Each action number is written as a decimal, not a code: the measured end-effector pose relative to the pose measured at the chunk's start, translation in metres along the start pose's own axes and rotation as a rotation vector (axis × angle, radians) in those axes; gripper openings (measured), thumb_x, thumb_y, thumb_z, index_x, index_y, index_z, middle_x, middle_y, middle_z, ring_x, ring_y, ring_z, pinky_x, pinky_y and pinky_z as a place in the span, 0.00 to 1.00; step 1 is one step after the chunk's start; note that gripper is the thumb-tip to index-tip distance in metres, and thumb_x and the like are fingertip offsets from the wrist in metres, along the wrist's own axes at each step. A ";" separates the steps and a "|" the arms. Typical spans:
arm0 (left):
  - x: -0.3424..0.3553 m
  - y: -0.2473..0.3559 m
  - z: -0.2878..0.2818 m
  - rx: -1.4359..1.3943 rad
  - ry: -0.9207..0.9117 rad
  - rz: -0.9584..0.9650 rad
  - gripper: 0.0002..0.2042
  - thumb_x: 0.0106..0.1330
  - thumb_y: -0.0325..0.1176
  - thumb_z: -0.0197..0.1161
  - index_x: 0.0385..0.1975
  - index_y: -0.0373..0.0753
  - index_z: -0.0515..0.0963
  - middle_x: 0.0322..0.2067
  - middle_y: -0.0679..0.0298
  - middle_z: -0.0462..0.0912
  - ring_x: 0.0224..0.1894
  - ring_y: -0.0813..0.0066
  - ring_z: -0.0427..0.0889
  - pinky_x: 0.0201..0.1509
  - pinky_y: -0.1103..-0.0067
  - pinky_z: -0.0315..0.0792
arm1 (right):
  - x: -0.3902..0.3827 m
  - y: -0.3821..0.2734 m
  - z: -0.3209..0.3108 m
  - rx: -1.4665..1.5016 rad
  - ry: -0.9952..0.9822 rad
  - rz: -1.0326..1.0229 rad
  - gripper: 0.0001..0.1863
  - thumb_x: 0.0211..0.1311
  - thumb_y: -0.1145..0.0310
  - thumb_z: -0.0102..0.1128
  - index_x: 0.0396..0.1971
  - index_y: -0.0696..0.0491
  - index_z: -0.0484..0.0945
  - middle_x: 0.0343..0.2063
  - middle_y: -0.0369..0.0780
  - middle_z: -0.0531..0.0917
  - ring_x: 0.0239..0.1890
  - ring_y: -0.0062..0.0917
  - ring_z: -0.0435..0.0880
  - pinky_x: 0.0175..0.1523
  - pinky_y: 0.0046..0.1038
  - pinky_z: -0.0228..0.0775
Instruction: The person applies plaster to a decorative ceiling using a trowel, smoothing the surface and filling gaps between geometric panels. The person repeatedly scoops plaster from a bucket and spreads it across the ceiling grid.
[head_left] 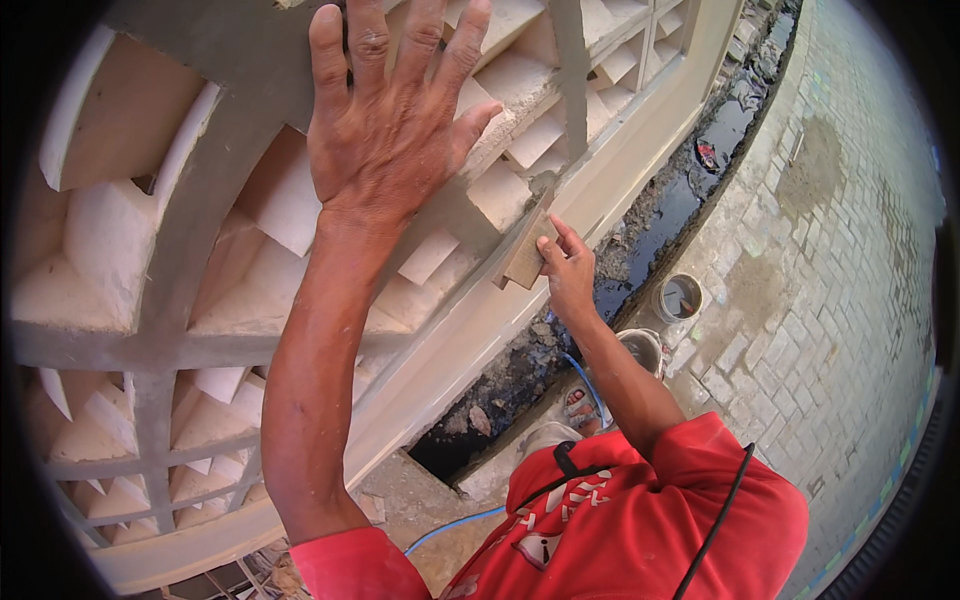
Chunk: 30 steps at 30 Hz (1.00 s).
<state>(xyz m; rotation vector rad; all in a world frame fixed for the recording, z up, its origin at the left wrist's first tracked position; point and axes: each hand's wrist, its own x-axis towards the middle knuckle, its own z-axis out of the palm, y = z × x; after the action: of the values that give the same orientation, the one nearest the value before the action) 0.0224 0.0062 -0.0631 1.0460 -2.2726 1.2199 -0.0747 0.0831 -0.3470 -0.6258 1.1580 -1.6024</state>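
My left hand (pixel 385 110) lies flat with fingers spread on a grey plastered rib of a cast lattice wall (pixel 190 260). My right hand (pixel 568 270) grips a small flat wooden block (pixel 528 255) and presses its edge against the grey rib where it meets the pale frame (pixel 520 300). The wall has grey wet-looking ribs and cream angled recesses between them. My red shirt (pixel 620 520) fills the lower middle of the view.
Below the wall runs an open drain (pixel 660 220) with dark water and rubble. Two small buckets (pixel 680 297) (pixel 643 347) stand on the block-paved ground (pixel 830 250) at the right. A blue hose (pixel 450 525) lies near my sandalled foot (pixel 578 400).
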 end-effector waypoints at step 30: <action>-0.001 -0.002 -0.001 -0.004 0.004 0.041 0.30 0.43 0.58 0.71 0.48 0.53 0.78 0.70 0.59 0.54 0.72 0.42 0.47 0.76 0.54 0.36 | -0.020 0.002 -0.003 0.116 -0.007 0.003 0.25 0.64 0.68 0.57 0.59 0.62 0.68 0.38 0.38 0.76 0.37 0.19 0.77 0.35 0.23 0.76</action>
<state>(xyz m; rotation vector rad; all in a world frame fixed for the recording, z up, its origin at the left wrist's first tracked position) 0.0245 0.0069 -0.0615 0.9996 -2.3027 1.2323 -0.0690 0.1025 -0.3474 -0.5535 1.0528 -1.6509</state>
